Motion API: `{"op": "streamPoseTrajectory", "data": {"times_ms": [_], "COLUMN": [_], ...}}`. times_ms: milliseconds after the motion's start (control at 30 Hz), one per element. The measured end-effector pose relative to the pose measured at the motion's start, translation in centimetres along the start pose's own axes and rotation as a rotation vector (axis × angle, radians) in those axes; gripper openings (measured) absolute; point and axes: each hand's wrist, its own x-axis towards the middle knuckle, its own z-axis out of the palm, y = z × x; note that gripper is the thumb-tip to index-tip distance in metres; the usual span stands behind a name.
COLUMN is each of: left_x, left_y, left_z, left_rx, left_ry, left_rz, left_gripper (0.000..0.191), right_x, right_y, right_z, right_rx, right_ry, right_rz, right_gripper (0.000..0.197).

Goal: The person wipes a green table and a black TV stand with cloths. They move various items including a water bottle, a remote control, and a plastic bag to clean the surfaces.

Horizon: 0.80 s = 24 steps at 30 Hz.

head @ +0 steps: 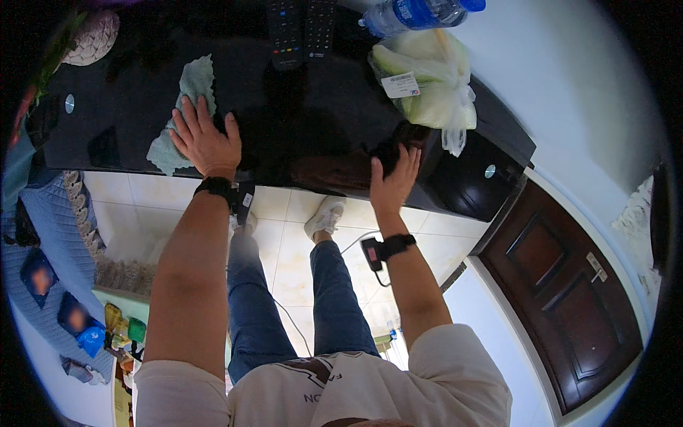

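My left hand (208,139) lies flat, fingers spread, over a crumpled grey-green cloth (197,74) on the glossy black tabletop (320,117). Part of the cloth is hidden under the palm and fingers. Near the front edge, to the right, my right hand (397,179) rests on the same surface with its thumb apart and nothing in it. Just beyond it sits a clear plastic bag (454,133) of pale green produce with a printed label. Black straps with small devices circle both wrists.
Two remote controls (287,32) lie at the far edge. A water bottle with a blue cap (421,13) is on its side behind the bag. Far left is a woven pale ball-shaped object (93,40). A cable (293,323) runs by my legs; a brown door (571,288) stands right.
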Motion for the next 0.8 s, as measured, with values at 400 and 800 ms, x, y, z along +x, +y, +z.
{"op": "streamPoseTrajectory", "data": {"times_ms": [400,800], "left_x": [0.1,-0.1], "left_y": [0.1,-0.1], "left_z": [0.1,0.3], "left_rx": [0.000,0.021], "left_ry": [0.052,0.032], "left_rz": [0.042,0.030], "left_gripper": [0.055,0.055], "right_x": [8.6,4.6], "right_y": [-10.2,6.2], "right_z": [2.9,1.4], "right_rx": [-0.017,-0.335], "right_ry": [-0.142,0.265], "right_rz": [-0.414,0.580], "right_gripper": [0.058,0.053]}}
